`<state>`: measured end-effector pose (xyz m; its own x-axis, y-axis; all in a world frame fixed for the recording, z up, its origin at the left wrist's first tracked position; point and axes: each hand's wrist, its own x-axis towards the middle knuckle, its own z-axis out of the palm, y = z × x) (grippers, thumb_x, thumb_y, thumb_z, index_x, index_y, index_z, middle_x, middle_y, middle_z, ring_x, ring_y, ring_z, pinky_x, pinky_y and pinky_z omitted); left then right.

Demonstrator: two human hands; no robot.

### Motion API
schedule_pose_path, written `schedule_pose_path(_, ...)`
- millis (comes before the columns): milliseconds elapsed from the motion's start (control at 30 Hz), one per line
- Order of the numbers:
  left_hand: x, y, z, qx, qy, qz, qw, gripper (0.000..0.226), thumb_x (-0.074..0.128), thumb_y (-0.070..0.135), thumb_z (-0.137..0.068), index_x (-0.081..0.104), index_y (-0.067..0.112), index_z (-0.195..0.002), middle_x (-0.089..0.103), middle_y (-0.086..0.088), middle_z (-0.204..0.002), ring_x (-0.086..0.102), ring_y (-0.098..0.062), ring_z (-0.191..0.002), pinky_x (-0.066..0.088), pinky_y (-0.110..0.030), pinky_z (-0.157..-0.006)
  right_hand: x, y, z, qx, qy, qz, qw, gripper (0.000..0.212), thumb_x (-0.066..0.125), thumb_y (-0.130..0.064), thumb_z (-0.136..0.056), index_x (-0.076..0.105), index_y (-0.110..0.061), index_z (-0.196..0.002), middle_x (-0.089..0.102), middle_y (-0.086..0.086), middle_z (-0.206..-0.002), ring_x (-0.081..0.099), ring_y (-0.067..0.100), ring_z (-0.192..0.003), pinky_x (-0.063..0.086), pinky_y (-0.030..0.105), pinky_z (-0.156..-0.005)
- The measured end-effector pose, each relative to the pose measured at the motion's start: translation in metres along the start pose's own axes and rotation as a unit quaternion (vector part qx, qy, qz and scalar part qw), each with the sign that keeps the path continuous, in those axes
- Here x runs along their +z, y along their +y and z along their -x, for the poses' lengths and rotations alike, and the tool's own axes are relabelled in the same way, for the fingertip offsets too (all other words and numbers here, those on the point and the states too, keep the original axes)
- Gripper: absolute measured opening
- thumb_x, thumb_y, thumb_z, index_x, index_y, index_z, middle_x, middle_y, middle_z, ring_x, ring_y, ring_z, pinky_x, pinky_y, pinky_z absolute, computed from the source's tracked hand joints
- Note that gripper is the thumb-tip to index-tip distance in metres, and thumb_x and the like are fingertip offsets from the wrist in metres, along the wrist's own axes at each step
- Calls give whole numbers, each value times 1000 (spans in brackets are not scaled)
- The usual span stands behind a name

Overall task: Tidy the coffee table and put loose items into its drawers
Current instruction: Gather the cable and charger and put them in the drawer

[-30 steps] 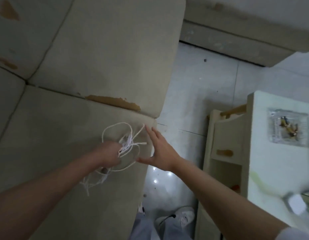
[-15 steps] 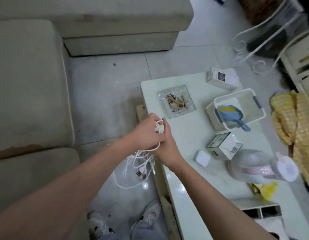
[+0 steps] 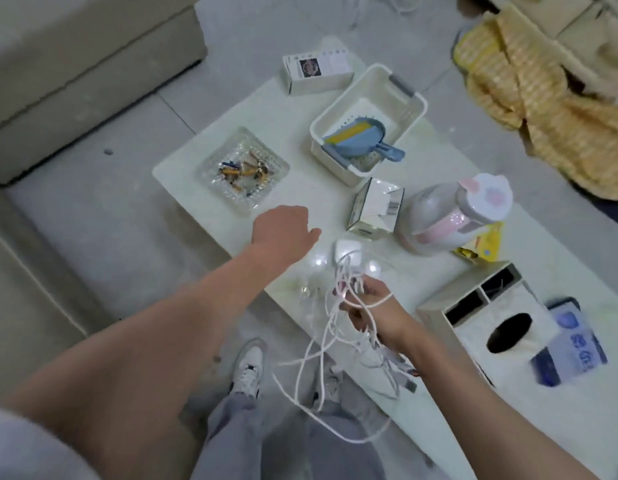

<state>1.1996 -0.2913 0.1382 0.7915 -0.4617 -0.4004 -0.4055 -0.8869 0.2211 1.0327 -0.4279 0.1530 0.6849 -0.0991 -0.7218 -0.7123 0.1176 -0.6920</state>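
A tangle of white cables [image 3: 330,344] hangs from my right hand [image 3: 369,308], which is shut on it over the near edge of the white coffee table [image 3: 300,202]. Loops of the cables dangle down past the table's edge toward my legs. My left hand [image 3: 283,230] hovers over the tabletop with its fingers curled down and hidden from me, beside a small white charger block [image 3: 345,249]. No drawer is in sight.
On the table stand a glass ashtray [image 3: 243,171], a white basket [image 3: 368,119] with a blue scoop, two small boxes [image 3: 375,209] [image 3: 316,72], a pink-and-white bottle [image 3: 452,213], a tissue box [image 3: 497,323] and a blue packet [image 3: 570,348]. A beige sofa [image 3: 75,57] lies left, a yellow blanket [image 3: 549,109] right.
I have turned from the sofa to the coffee table. The cables have passed from my left hand into my right. My left hand now reaches out over the tabletop.
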Motion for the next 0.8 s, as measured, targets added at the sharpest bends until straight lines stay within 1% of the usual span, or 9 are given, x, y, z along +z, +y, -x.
schedule_pose_path(67,19,20,-3,92,-42,15,995,49,55,49,-93,50,24,-135,59,-9,-120,60,-30,-109,47,-38,-81,-3,21,20,33,-18,7,999,16,65,-13,-73,73,-27,-69,53,3,-58,37,11,-39,29,22,-41)
schedule_pose_path(167,54,50,-4,226,-118,-45,966,57,53,34,-97,33,33,-150,39,-11,-147,44,-32,-129,48,-45,-96,-2,58,51,39,27,-38,998,17,67,-16,-75,72,-28,-64,59,-7,-53,46,4,-38,37,17,-40)
schedule_pose_path(267,83,61,-8,281,-142,-141,939,65,44,29,-102,11,40,-157,10,-13,-165,18,-33,-148,38,-45,-110,-1,98,67,17,110,-90,990,17,67,-19,-79,68,-28,-64,57,-11,-52,48,3,-44,38,17,-45)
schedule_pose_path(333,96,63,-12,292,-140,-182,928,67,44,32,-102,6,39,-157,2,-14,-166,12,-34,-150,34,-46,-111,-3,122,72,4,138,-109,984,21,66,-19,-82,64,-28,-64,54,-11,-54,44,6,-46,36,20,-46)
schedule_pose_path(433,115,67,-19,292,-74,-191,934,60,53,38,-96,28,33,-150,19,-15,-162,30,-36,-139,42,-47,-100,-1,163,79,-5,132,-122,984,24,64,-15,-86,60,-26,-65,53,-12,-55,44,3,-46,36,15,-48)
schedule_pose_path(500,124,72,-22,260,-44,-150,953,51,58,38,-91,42,27,-138,44,-15,-143,40,-36,-125,49,-46,-89,1,199,87,4,133,-115,984,19,65,-21,-85,59,-24,-67,52,-11,-55,42,3,-46,35,15,-48)
schedule_pose_path(567,127,73,-25,230,-20,-123,965,48,61,39,-87,48,24,-131,57,-14,-124,45,-36,-116,48,-46,-83,1,229,91,28,152,-91,984,16,66,-20,-85,63,-16,-70,58,-8,-58,48,3,-49,40,17,-53)
schedule_pose_path(700,145,81,5,296,26,-147,943,51,53,52,-83,56,26,-127,60,-16,-109,52,-37,-101,48,-43,-82,-4,281,83,26,152,64,986,17,65,-10,-79,65,-25,-70,66,-7,-70,59,8,-66,52,31,-71)
schedule_pose_path(800,179,103,56,373,-12,-62,926,54,44,55,-79,53,31,-127,53,-11,-116,61,-35,-86,48,-37,-72,-6,323,66,29,148,198,969,26,60,-16,-78,69,-23,-102,71,0,-99,65,18,-89,50,29,-79)
